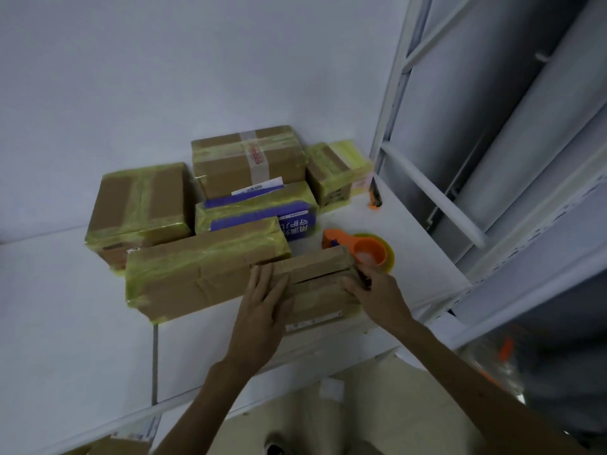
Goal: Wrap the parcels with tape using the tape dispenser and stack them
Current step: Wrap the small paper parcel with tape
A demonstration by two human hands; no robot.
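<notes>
Since the tape dispenser [364, 251] lies just beyond the right end of the small parcel [315, 287], the right hand [377, 290] is clearly the nearer one for the pickup; the left hand [262, 307] would have to cross over the box.

Small parcel: near the front edge of the table [65, 307], towards its right end. Its long axis runs roughly along that edge, with the right end angled slightly away from the person. Its left end touches the long parcel [197, 277], or sits just beside it.

Left hand: flat on top of the small parcel's left half, fingers [262, 277] straight, pressing down rather than grasping.

Right hand: fingers [353, 285] curled round the parcel's right end, holding it. The knuckles are almost at the dispenser's orange core.

Dispenser: on the table on its side, roll towards the right hand, orange nose pointing left along the parcel's far side.

Judgement: the left hand pins the box, the right lets go and reaches a short way to the far right for the dispenser. There's a trace of yellow tape at the front right corner; can't tell how much of the box is wrapped.

Other taped parcels [249, 159] sit grouped towards the back of the table, one on top of another.
</notes>
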